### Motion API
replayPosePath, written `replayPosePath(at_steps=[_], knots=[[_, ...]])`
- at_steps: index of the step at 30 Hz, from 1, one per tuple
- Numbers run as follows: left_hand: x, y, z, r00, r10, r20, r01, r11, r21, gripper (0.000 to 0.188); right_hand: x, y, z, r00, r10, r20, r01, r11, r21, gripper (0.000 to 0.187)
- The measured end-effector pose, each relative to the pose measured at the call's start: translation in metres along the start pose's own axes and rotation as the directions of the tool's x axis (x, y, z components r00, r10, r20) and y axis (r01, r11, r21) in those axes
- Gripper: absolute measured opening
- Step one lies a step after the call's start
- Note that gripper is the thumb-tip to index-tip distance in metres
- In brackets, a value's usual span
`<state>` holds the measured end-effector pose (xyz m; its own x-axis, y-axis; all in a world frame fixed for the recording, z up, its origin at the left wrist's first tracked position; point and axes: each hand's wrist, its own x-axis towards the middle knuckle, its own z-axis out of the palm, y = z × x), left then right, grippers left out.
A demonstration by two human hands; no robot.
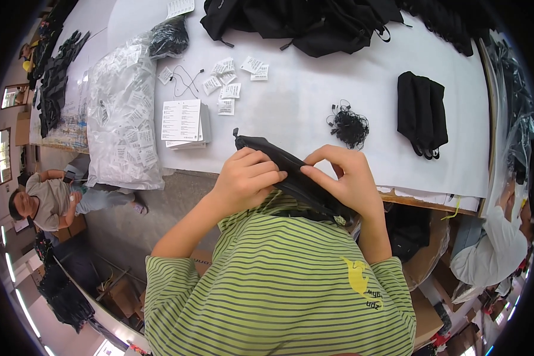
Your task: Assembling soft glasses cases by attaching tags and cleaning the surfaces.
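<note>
A black fabric zippered pouch (305, 185) is in both my hands, slanting in front of my chest at the table's near edge. Its zipper pull sticks out at the upper left end. My left hand (249, 177) closes on the pouch's upper edge, fingers curled and thumb hidden. With thumb and index finger, my right hand (345, 178) pinches the same edge farther right. The lower right end of the pouch rests near my striped shirt. Beyond my left hand, a stack of white printed cards (184, 123) lies on the white table (267, 110).
A large clear bag of white sachets (124, 113) leans over the table's left edge. Loose sachets (224, 71), a tangle of black cords (350, 126) and folded black bags (421, 113) lie on top. More black bags (308, 24) heap up behind. A person (50, 193) sits at far left.
</note>
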<state>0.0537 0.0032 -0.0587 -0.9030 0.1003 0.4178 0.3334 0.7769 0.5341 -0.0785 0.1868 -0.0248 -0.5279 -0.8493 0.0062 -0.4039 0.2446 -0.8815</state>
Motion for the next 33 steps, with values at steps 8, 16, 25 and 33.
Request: replayPosePath(at_steps=[8,16,25,33], knots=[[-0.009,-0.010,-0.025,0.770,-0.530,0.357,0.612,0.771,-0.175,0.022,-0.060,0.064,-0.011,0.946,0.322,0.034,-0.314,0.889,0.334,0.016],[-0.005,-0.019,-0.028,0.566,-0.445,0.694,0.785,0.548,-0.289,0.026,-0.083,0.060,-0.026,0.836,0.524,0.162,-0.540,0.839,0.070,0.036],[0.005,-0.025,-0.054,0.536,-0.469,0.702,0.770,0.613,-0.178,0.027,-0.080,0.059,-0.070,0.773,0.634,0.010,-0.624,0.758,0.191,0.020],[0.003,-0.029,-0.063,0.529,-0.442,0.724,0.762,0.623,-0.176,0.029,-0.086,0.081,-0.069,0.890,0.455,-0.039,-0.348,0.731,0.587,0.035]])
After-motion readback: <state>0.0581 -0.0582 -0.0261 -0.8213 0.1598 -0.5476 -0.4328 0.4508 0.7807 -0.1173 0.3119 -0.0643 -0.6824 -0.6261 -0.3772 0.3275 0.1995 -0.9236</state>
